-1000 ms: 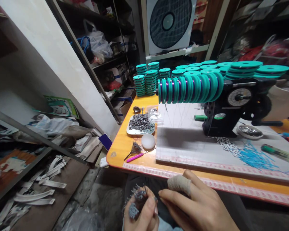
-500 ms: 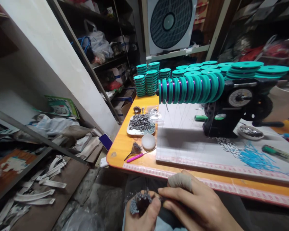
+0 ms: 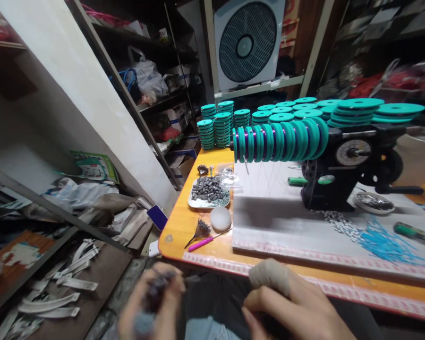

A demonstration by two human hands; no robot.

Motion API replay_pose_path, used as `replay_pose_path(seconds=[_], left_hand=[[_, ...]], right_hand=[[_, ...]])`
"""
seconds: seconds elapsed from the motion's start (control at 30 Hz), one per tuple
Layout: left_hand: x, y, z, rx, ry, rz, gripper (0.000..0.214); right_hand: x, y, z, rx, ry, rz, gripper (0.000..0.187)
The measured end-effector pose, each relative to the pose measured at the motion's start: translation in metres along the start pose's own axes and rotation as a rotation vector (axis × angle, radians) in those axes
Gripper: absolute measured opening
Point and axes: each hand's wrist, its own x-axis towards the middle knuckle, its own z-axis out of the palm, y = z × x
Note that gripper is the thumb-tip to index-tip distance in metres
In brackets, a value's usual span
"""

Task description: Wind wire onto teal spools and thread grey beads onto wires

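Observation:
My left hand [image 3: 141,307], smeared by motion, is closed around a dark bundle with grey tips [image 3: 157,288] over my lap. Apart from it, on the right, my right hand [image 3: 293,302] has thumb and forefinger pinched together; whatever is between them is too small or dark to make out. A pale wrap covers one of its fingers. On the table corner ahead, a similar dark bundle [image 3: 201,230] lies beside a pink-handled tool [image 3: 200,243] and a round white disc [image 3: 220,218].
A white tray [image 3: 194,204] holds grey cylindrical pieces. Green spools [image 3: 279,140] sit on a black winding machine [image 3: 327,189], with more stacked behind. Blue strips [image 3: 389,241] and small white pieces [image 3: 342,226] lie on the board [image 3: 265,231]. A box fan [image 3: 248,45] stands behind.
My left hand has moved left, away from my right hand, carrying the dark bundle. My right hand stays in nearly the same place, still pinched. The view has tilted slightly upward.

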Motion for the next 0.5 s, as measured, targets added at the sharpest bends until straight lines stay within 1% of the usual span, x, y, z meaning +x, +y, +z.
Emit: replay_pose_path(seconds=[0.03,0.07,0.1,0.13,0.17,0.23,0.27,0.3,0.33,0.4,0.47,0.5], left_hand=[[0.015,-0.003,-0.001,0.038,0.033,0.014,0.023],[0.030,-0.005,-0.002,0.102,-0.030,0.031,0.020],[0.045,-0.007,-0.001,0.172,-0.101,0.050,0.020],[0.058,-0.008,0.001,0.255,-0.196,0.050,0.021],[0.070,-0.008,0.003,0.314,-0.302,0.040,0.027],[0.087,-0.004,0.008,0.375,-0.493,0.035,0.040],[0.093,-0.002,0.012,0.391,-0.565,0.063,0.045],[0.099,0.002,0.016,0.407,-0.612,0.108,0.046],[0.104,0.005,0.021,0.429,-0.632,0.166,0.045],[0.117,0.008,0.036,0.496,-0.622,0.284,0.039],[0.130,0.007,0.055,0.546,-0.617,0.370,0.032],[0.137,0.005,0.066,0.569,-0.636,0.412,0.030]], right_hand=[[0.001,0.001,-0.001,0.013,-0.020,0.029,0.021],[0.002,0.002,-0.003,0.026,-0.045,0.045,0.020],[0.003,0.004,-0.005,0.034,-0.078,0.045,0.020],[0.004,0.005,-0.007,0.036,-0.115,0.034,0.020],[0.005,0.007,-0.009,0.025,-0.150,0.013,0.020],[0.007,0.009,-0.012,-0.023,-0.208,-0.029,0.021],[0.008,0.010,-0.013,-0.049,-0.221,-0.042,0.021],[0.008,0.010,-0.013,-0.072,-0.225,-0.048,0.022],[0.008,0.011,-0.013,-0.088,-0.226,-0.049,0.022],[0.008,0.012,-0.011,-0.093,-0.224,-0.044,0.022],[0.007,0.013,-0.006,-0.077,-0.201,-0.037,0.021],[0.006,0.013,-0.004,-0.060,-0.166,-0.033,0.021]])
